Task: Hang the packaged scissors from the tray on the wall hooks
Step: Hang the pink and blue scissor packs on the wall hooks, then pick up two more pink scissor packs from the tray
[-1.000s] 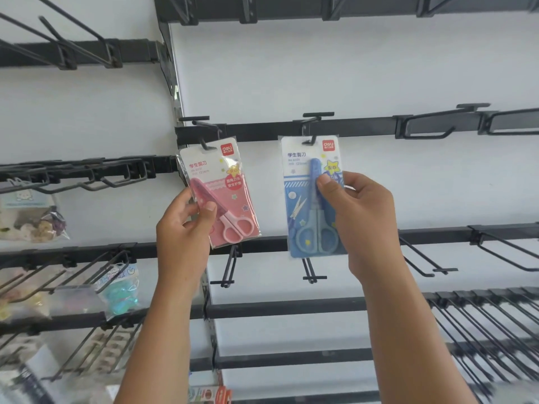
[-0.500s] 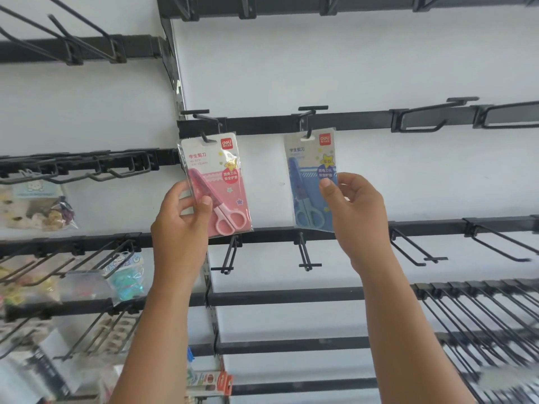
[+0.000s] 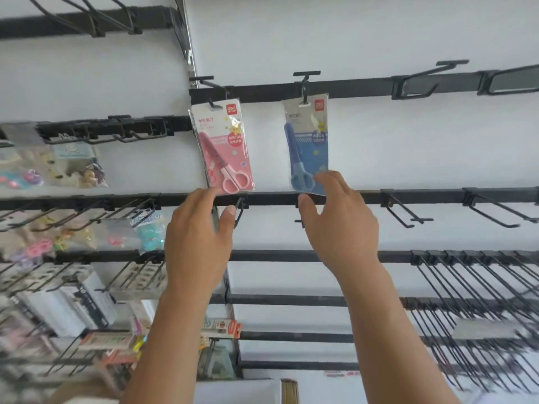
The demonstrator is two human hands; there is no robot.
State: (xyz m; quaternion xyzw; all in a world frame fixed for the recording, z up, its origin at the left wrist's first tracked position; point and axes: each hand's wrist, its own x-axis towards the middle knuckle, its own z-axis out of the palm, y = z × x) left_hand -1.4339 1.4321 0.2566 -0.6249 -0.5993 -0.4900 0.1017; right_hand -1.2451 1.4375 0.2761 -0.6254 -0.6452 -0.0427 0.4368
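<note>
A pink packaged scissors (image 3: 223,147) hangs from a black wall hook (image 3: 211,104) on the upper rail. To its right a blue packaged scissors (image 3: 307,147) hangs from a second hook (image 3: 304,88). My left hand (image 3: 198,237) is just below the pink pack, fingers spread, holding nothing. Beneath the blue pack is my right hand (image 3: 335,225), also open, its fingertips close to the pack's bottom edge. The tray is not in view.
Black rails with bare hooks (image 3: 408,211) run across the white wall to the right. Bags of small trinkets (image 3: 75,167) and other goods hang on the racks at left. A packaged item (image 3: 224,328) sits low between my forearms.
Both hands have let go of the packs and dropped below them. The pink and blue scissors now hang freely on their hooks. The view has tilted upward.
</note>
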